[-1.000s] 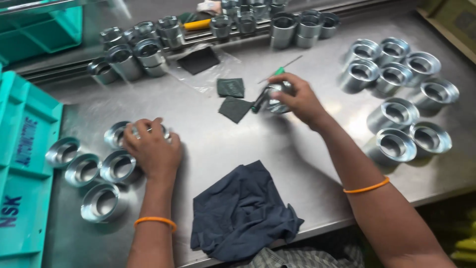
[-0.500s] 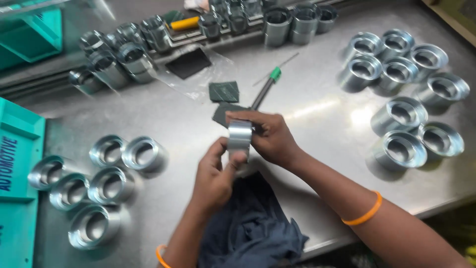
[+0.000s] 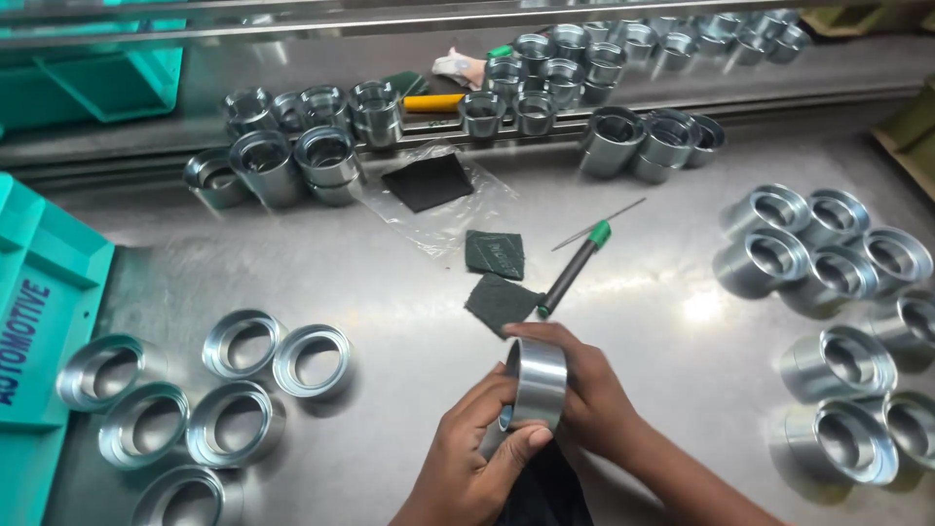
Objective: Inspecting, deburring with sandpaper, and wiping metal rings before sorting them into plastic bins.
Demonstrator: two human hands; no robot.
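Fingers [image 3: 521, 443] of both hands are curling around a shiny metal ring [image 3: 539, 383], left hand [image 3: 477, 458] gripping from below, right hand [image 3: 584, 390] cupping its far side, near the table's [image 3: 390, 273] front edge. Its axis is lying roughly sideways, opening facing left. Being slick, it could be slipping and denting onto the rings [image 3: 243, 390] nearby.

Glossy smooth metal ring [image 3: 538, 382]

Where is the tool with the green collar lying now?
In the head view the tool with the green collar lies on the steel table at centre, beside two dark abrasive pads, just beyond both hands.
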